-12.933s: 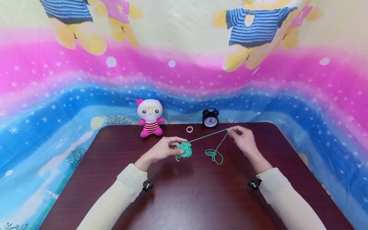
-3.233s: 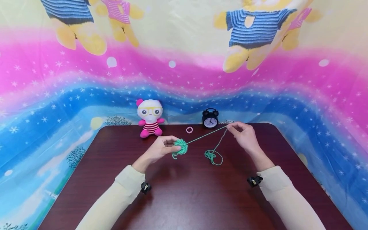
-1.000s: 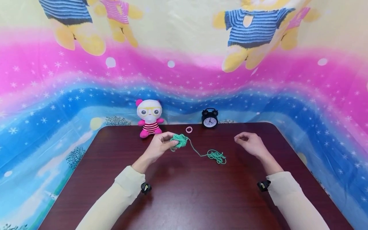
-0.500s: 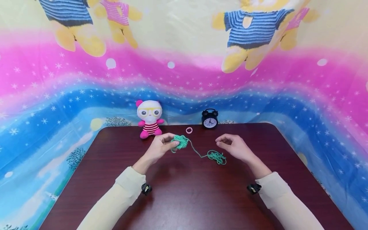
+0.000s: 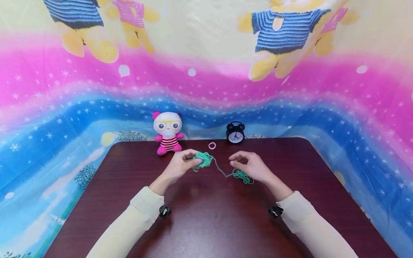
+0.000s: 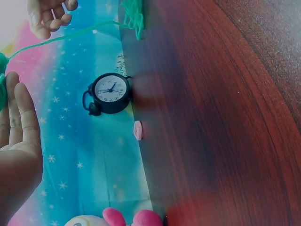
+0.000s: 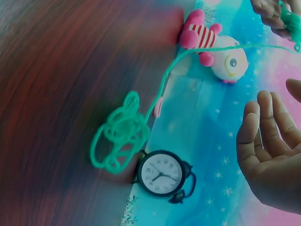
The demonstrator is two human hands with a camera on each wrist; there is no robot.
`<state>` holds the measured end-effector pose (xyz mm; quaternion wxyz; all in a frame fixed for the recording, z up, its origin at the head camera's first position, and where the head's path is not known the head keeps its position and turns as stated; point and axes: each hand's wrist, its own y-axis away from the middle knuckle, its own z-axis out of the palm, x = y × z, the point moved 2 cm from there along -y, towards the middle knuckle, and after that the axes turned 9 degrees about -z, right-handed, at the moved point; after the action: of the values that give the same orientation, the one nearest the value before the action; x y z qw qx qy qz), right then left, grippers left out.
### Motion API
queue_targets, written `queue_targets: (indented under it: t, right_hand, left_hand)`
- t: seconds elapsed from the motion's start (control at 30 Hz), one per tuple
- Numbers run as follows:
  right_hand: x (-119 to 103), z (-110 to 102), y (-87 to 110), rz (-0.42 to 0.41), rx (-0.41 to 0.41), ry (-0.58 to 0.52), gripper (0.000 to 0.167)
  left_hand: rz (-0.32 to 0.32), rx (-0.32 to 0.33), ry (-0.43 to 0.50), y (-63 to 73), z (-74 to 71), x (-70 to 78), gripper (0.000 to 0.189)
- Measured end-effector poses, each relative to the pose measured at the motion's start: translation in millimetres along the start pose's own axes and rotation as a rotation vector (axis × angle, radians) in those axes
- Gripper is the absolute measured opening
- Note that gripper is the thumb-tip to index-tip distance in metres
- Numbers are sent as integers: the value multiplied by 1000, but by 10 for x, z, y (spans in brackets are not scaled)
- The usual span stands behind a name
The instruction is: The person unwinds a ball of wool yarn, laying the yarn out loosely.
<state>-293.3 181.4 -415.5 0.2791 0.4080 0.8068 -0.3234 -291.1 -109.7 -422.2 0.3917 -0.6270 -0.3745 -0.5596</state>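
My left hand (image 5: 176, 166) pinches a small wound ball of green yarn (image 5: 204, 159) between thumb and fingers, raised over the table. From the ball a slack strand (image 5: 221, 170) dips rightward to a loose tangle of the same yarn (image 5: 240, 176). Close by that tangle, my right hand (image 5: 253, 166) hovers with fingers loosely bent and nothing in them, partly covering it in the head view. The right wrist view shows the right hand (image 7: 273, 155) with thumb and fingers apart, and the tangle (image 7: 123, 129) lying on the dark tabletop.
A plush panda (image 5: 167, 125) with yellow glasses sits at the back left of the brown table (image 5: 206, 222). A black alarm clock (image 5: 235, 136) stands at the back edge, with a small pink ring (image 5: 209, 146) left of it. A printed curtain (image 5: 206, 86) hangs behind.
Earlier my right hand held the strand taut, up and right of the ball. It has let go, and the strand hangs slack. In the last second that hand moved left towards the ball.
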Motion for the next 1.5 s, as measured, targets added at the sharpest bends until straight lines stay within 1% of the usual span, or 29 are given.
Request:
queue_targets:
  t: [0.3, 0.53, 0.8, 1.0, 1.2, 1.33, 1.43, 1.5]
  right_hand:
    - [-125, 111, -65, -29, -4, -6, 17]
    - [-200, 180, -85, -67, -14, -10, 22]
    - [-237, 257, -117, -63, -39, -49, 17]
    - [-270, 297, -139, -95, -36, -20, 18]
    - [-270, 301, -156, -104, 0, 28, 5]
    - [-241, 268, -167, -91, 27, 30, 9]
    - [-207, 231, -173, -67, 48, 29, 12]
    - [-188, 202, -172, -47, 62, 36, 12]
  left_hand:
    - [-8, 1, -21, -2, 17, 4, 27]
    - [-2, -3, -31, -6, 33, -1, 24]
    - [-17, -18, -24, -4, 53, -7, 28]
    - [-17, -42, -13, -29, 81, -22, 28]
    - [-40, -57, -25, -18, 87, -12, 29]
    - [-48, -73, -52, -1, 76, -10, 34]
    - [-35, -92, -71, 6, 73, -16, 35]
    - [-18, -106, -65, 9, 74, -16, 33]
